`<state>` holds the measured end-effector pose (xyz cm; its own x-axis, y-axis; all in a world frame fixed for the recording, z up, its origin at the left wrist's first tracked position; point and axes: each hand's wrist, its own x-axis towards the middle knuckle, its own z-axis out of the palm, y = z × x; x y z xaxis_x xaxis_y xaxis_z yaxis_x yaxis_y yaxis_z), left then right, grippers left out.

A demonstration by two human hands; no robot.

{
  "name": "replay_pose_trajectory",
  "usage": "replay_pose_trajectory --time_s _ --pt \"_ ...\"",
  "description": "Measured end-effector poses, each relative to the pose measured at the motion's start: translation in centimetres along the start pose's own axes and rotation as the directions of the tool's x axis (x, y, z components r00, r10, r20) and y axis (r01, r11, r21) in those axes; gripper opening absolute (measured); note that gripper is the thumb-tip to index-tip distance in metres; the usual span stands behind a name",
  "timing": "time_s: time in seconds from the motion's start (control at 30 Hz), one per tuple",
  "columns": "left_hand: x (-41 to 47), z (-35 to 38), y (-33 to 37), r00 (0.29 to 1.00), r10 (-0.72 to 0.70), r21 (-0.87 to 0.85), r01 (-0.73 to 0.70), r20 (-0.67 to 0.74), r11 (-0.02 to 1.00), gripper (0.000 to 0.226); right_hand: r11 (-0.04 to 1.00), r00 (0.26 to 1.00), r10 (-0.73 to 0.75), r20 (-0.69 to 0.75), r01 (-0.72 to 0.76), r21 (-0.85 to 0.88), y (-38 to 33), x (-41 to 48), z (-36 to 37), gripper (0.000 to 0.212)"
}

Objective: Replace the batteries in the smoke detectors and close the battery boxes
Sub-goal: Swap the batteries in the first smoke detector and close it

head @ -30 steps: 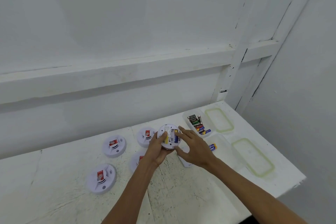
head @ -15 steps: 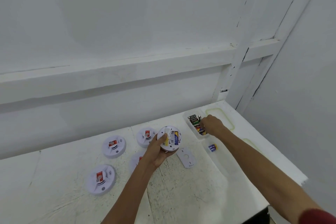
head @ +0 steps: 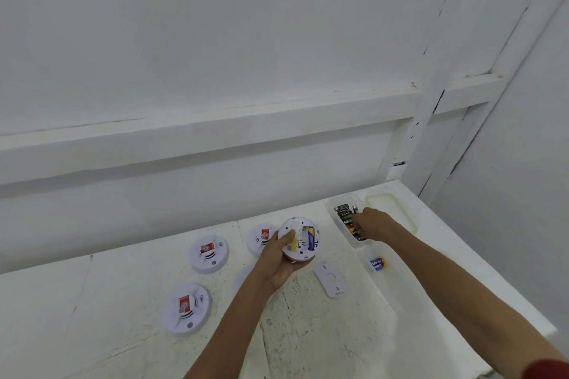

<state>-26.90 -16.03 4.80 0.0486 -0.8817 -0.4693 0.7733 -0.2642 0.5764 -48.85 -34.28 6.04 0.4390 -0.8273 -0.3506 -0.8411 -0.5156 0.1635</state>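
- Held smoke detector: one, lifted just above the bench, back side up, battery bay uncovered. One blue battery is seated in the bay; the slot beside it looks unfilled.
- Left hand: fingers wrapped under the detector's rim, thumb laid across its back, grasping it.
- Loose cover: one, flat on the bench just right of the held unit.
- Right hand: reaching into the battery box, fingers bent down among the mixed batteries. Cannot tell whether they are grasping one.
- Second clear box: nearer the viewer, with one blue-and-yellow battery inside.
- Green-rimmed lid: one seen, flat on the bench behind the right hand.
- Other detectors lying on the bench, four: far-left detector, near-left detector, middle detector partly behind the held one, and hidden detector mostly covered by the left wrist.
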Motion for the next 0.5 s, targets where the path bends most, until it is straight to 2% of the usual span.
replay_pose_trajectory --time_s 0.1,0.23,0.33,0.43,0.5 --pt "0.3 0.0 -0.1 1.0 -0.002 -0.004 0.002 -0.008 1.0 0.027 0.986 0.994 0.062 -0.09 -0.048 0.158 0.2 -0.2 0.0 0.036" --pt "0.9 0.3 -0.2 0.999 -0.017 -0.023 0.016 -0.039 1.0 0.043 0.881 0.942 0.203 -0.266 -0.058 0.469 -0.3 -0.5 -0.4 0.021" --pt "1.0 0.7 -0.3 0.999 -0.02 -0.04 0.019 -0.043 0.999 0.044 0.742 0.914 0.28 -0.292 -0.013 0.671 -1.3 -0.9 -0.8 0.012" --pt "1.4 1.0 -0.6 0.999 -0.021 -0.044 0.02 -0.039 0.999 0.045 0.603 0.898 0.345 -0.272 0.011 0.798 -2.5 -1.3 -1.4 0.007" --pt "1.4 1.1 -0.8 0.999 -0.02 -0.035 0.019 -0.045 0.999 0.046 0.462 0.889 0.388 -0.246 0.044 0.886 -3.5 -2.2 -2.0 0.01"
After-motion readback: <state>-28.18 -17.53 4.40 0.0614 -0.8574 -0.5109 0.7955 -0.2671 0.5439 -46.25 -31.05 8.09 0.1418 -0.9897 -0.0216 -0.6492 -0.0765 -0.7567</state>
